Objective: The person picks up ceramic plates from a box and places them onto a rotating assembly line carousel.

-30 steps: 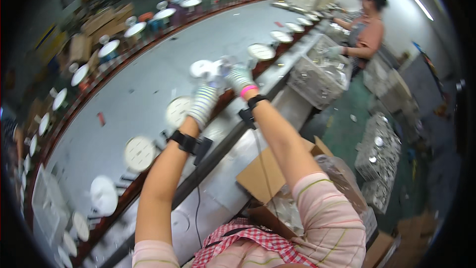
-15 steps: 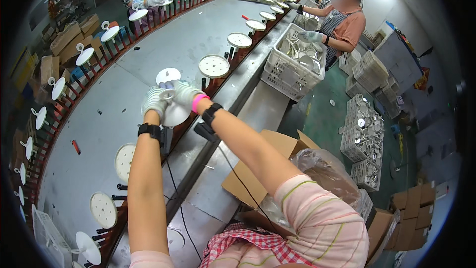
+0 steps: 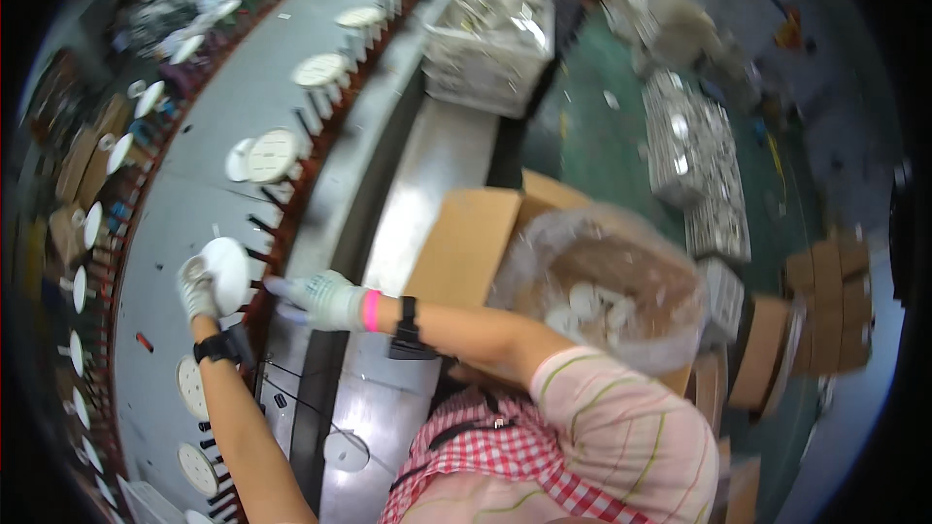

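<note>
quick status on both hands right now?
Left hand: closed, holding the white round disc by its edge.
Right hand: gloved, fingers pointing toward the disc; holding nothing that can be seen.

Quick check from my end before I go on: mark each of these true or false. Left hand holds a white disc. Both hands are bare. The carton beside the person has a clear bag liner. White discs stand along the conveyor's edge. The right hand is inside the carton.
1. The left hand holds a white disc: true.
2. Both hands are bare: false, both wear light gloves.
3. The carton holds a clear bag liner: true.
4. White discs stand along the conveyor edge: true.
5. The right hand is inside the carton: false, it is by the conveyor rail.
</note>
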`<state>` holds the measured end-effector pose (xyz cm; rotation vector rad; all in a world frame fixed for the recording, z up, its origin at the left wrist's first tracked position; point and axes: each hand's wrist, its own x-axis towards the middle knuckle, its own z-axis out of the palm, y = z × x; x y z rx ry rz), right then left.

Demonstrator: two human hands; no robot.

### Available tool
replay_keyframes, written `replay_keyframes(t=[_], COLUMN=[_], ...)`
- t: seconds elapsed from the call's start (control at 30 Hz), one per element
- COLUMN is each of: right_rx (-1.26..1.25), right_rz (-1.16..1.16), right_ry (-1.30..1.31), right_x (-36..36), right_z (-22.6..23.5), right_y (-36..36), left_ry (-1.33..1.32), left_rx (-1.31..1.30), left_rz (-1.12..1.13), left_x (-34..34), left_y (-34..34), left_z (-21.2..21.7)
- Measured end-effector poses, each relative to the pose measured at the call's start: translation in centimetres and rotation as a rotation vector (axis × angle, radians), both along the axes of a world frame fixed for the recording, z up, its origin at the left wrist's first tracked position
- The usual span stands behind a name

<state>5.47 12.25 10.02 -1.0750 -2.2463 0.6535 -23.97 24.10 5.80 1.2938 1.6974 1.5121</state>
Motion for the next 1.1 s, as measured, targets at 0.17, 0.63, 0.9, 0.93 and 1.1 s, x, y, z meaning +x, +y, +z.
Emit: replay_keyframes(t=[0.17, 0.63, 0.9, 0.93, 1.1], right_rx=[-0.079, -0.613, -0.639, -0.770, -0.324], right_rz=[-0.547, -1.552, -1.268, -1.234, -1.220], right_ry=[0.450, -0.422, -0.786, -0.734, -0.444], right_x=[15.1, 41.4, 47.6, 51.2, 44.6], right_z=[-9.1, -27.1, -31.8, -33.4, -31.4], right_y=[-9.4, -24.8, -21.2, -22.1, -27.6], left_ry=[0.256, 0.542, 0.492, 0.448, 0.569], left_rx=[-0.143, -0.066, -0.182, -0.216, -0.276], left_rz=[0.265, 0.059, -0.249, -0.319, -0.492], left_x=[-4.3, 9.6, 18.8, 20.1, 20.5], left_y=[-2.6, -19.1, -23.7, -23.6, -26.6], left_z=[4.3, 0.6, 1.5, 1.1, -0.2])
